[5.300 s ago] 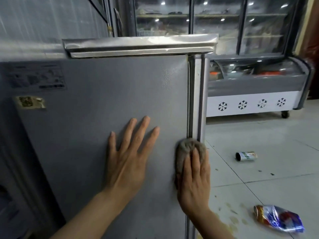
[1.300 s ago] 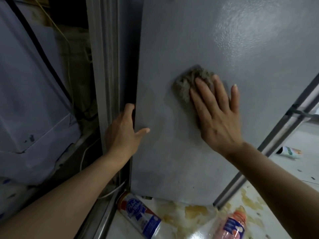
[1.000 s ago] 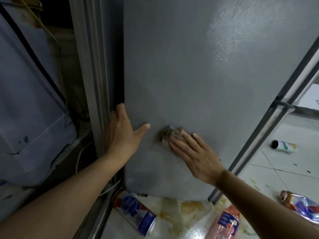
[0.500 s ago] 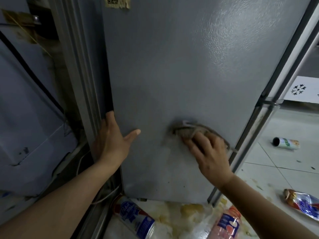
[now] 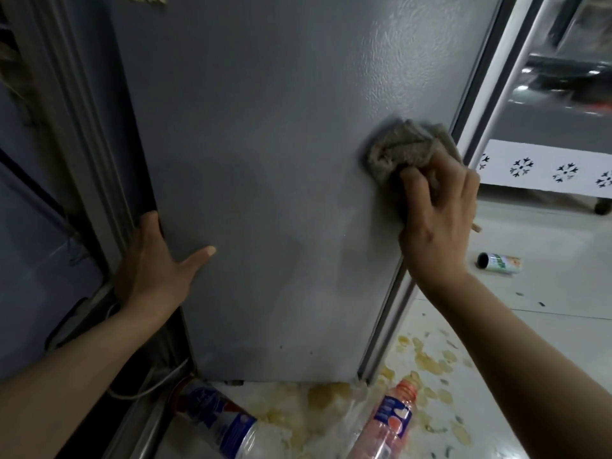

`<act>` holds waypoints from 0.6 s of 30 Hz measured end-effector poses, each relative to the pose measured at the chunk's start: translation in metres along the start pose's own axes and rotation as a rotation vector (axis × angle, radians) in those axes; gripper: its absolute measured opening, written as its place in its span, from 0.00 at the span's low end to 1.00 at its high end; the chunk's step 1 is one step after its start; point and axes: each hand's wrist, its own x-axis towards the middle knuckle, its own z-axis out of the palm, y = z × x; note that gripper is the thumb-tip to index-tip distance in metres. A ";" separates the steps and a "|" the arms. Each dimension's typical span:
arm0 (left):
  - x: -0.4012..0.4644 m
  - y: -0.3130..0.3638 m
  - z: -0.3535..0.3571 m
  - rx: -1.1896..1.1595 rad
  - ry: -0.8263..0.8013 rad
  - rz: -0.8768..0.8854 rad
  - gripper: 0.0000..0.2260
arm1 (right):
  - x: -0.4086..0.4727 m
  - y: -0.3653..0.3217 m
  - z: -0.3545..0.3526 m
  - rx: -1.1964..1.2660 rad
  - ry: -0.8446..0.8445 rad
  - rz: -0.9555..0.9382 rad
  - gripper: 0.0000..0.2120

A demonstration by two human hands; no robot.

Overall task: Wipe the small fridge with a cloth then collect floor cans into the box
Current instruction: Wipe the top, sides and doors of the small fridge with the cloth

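A right hand (image 5: pixel 440 220) grips a bunched grey-brown cloth (image 5: pixel 402 150) against the grey textured-metal fridge side (image 5: pixel 265 160) at three o'clock; the left hand (image 5: pixel 155 270), fingers spread, braces its edge. Wiping appears underway; a cylindrical drink can (image 5: pixel 499 262) lies uncollected on the pale tiled floor (image 5: pixel 546 309).

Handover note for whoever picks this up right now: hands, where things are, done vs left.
Right hand grips the cloth against the small fridge's grey side panel, near its right edge.
Left hand is open, braced on the panel's left edge, thumb on the face.
Floor: one can lies on its side to the right; a blue-labelled container and a pink plastic bottle lie below the fridge in a yellowish spill.
Done: nothing confirmed; wiping is under way.
Left: finish wiping, then collect the cans. The box is not in view.
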 end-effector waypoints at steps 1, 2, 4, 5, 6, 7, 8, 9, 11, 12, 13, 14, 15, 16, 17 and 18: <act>0.000 -0.001 0.000 -0.015 -0.003 0.003 0.31 | -0.016 0.000 0.005 -0.010 0.005 -0.023 0.11; 0.000 -0.002 0.001 -0.033 -0.005 0.003 0.32 | -0.037 0.001 0.010 -0.011 -0.014 -0.048 0.13; -0.002 -0.005 0.004 -0.066 0.000 0.009 0.32 | -0.079 0.003 0.015 -0.021 -0.063 -0.131 0.16; -0.003 -0.006 0.004 -0.073 0.007 0.015 0.33 | -0.099 0.004 0.017 -0.023 -0.098 -0.171 0.17; -0.004 -0.007 0.006 -0.075 0.014 0.022 0.33 | -0.118 0.004 0.019 -0.024 -0.143 -0.201 0.16; -0.005 -0.008 0.007 -0.076 0.021 0.027 0.33 | -0.137 0.003 0.019 -0.027 -0.200 -0.220 0.15; -0.006 -0.008 0.008 -0.078 0.029 0.027 0.32 | -0.153 0.001 0.018 -0.034 -0.274 -0.242 0.15; -0.008 -0.008 0.009 -0.080 0.039 0.026 0.32 | -0.166 -0.002 0.016 -0.047 -0.366 -0.271 0.15; -0.011 -0.011 0.012 -0.074 0.048 0.019 0.33 | -0.181 -0.007 0.008 -0.071 -0.564 -0.325 0.18; -0.013 -0.014 0.014 -0.067 0.032 0.003 0.33 | -0.179 -0.008 0.004 -0.070 -0.612 -0.330 0.19; -0.016 -0.019 0.015 -0.061 -0.003 -0.020 0.34 | -0.174 -0.008 0.002 -0.054 -0.608 -0.320 0.18; -0.021 -0.024 0.017 -0.062 -0.052 -0.046 0.34 | -0.163 -0.009 0.001 -0.026 -0.565 -0.288 0.17; -0.025 -0.029 0.019 -0.073 -0.102 -0.069 0.34 | -0.147 -0.010 0.001 0.005 -0.493 -0.219 0.14; -0.029 -0.033 0.021 -0.088 -0.139 -0.084 0.34 | -0.128 -0.012 0.003 0.022 -0.398 -0.128 0.12; -0.030 -0.036 0.023 -0.101 -0.152 -0.092 0.34 | -0.108 -0.012 0.008 0.025 -0.301 -0.034 0.12; -0.030 -0.038 0.026 -0.110 -0.145 -0.095 0.34 | -0.090 -0.013 0.013 0.022 -0.213 0.040 0.14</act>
